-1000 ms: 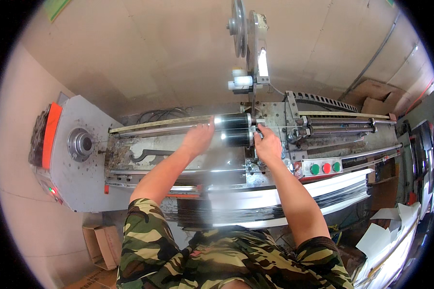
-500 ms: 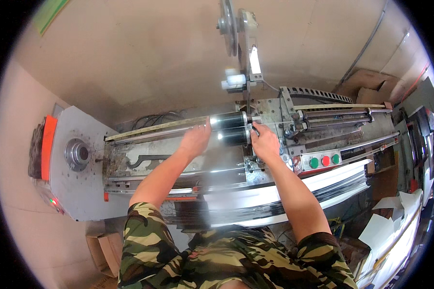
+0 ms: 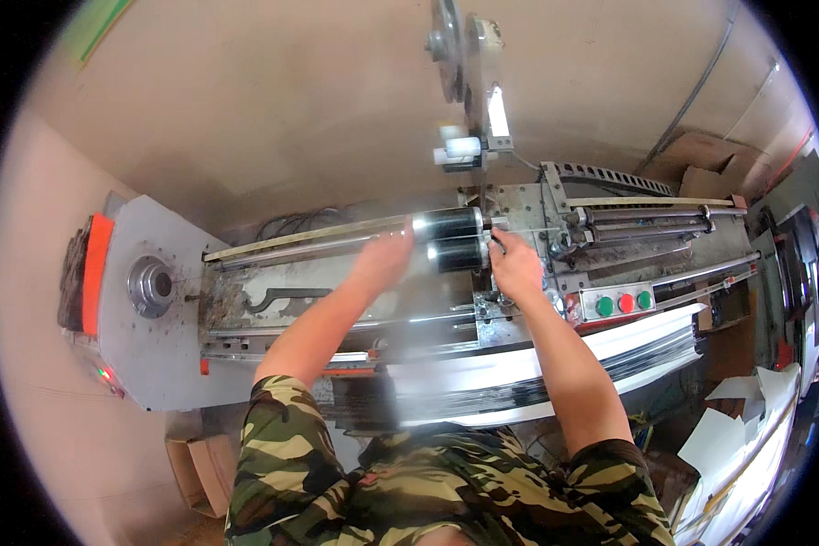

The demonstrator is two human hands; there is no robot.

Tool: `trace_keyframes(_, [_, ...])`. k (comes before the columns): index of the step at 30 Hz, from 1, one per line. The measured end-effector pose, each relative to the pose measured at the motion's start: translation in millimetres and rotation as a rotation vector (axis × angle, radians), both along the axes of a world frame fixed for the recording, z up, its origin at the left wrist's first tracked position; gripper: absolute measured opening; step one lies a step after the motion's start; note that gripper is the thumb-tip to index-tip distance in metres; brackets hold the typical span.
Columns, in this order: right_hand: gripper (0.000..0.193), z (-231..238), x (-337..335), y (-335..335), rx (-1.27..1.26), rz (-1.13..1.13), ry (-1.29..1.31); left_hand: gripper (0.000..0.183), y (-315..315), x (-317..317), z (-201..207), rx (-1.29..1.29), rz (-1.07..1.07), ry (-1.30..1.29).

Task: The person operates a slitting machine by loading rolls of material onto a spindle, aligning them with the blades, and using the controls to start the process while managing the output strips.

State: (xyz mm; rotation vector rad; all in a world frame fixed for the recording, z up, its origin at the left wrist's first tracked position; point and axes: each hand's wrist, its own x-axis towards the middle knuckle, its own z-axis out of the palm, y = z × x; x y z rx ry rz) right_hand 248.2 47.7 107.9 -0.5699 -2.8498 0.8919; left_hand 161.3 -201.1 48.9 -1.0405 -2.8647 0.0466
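Two black rollers with shiny ends, an upper roller [image 3: 450,224] and a lower roller [image 3: 458,256], lie side by side across the machine bed [image 3: 323,273]. My left hand [image 3: 384,257] is at the left end of the upper roller, its fingers smeared and partly hidden. At the rollers' right ends, my right hand [image 3: 517,266] has its thumb and fingers drawn together near a small metal fitting [image 3: 499,223]. Whatever lies between those fingers is too small to make out. A dark hook spanner [image 3: 287,296] rests on the bed, left of my left forearm.
A grey machine housing [image 3: 146,355] with a round hub [image 3: 151,286] stands at the left. Green and red push buttons [image 3: 625,303] sit at the right front. White sheeting [image 3: 482,369] hangs along the front. Above the rollers stands a post with a wheel [image 3: 446,55].
The whole view has shifted slightly, so the machine appears a little further right. Both hands stay at the rollers' ends, and the left hand is more blurred.
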Motion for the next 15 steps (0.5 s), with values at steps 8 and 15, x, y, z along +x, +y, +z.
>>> trace_keyframes(8, [0.036, -1.9, 2.1, 5.4, -0.005, 0.035, 0.051, 0.066, 5.0, 6.5, 16.7, 0.05, 0.0, -0.012])
trace_keyframes(15, [0.035, 1.6, 1.5, 5.5, 0.009, 0.051, 0.046, 0.065, 1.3, 4.1, 7.6, 0.081, -0.054, 0.031])
